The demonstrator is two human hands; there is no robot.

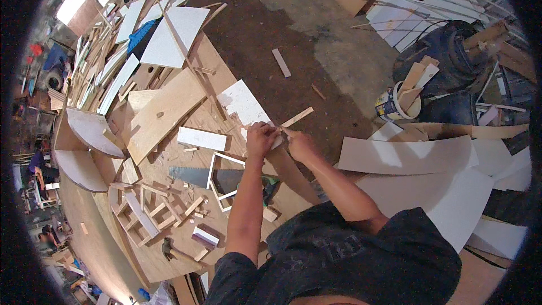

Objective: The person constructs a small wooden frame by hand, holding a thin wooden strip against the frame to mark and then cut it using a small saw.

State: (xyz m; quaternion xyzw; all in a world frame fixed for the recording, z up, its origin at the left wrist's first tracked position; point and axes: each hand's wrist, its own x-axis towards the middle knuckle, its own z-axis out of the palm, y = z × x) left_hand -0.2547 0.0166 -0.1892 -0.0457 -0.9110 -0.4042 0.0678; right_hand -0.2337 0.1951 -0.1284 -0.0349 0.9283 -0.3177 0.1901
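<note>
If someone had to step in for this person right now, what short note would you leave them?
Left hand: closed on the near end of a thin wooden strip, over the plywood worktop.
Right hand: at the same strip, fingers pinching beside the left hand; whether it holds a small tool cannot be told.
Nearby: white board just beyond the hands, handsaw and small white frame below the left forearm, wooden lattice further left, paint tin on the floor to the right.
Done: frame and lattice look assembled.
Left: strip not yet fixed to anything.
</note>
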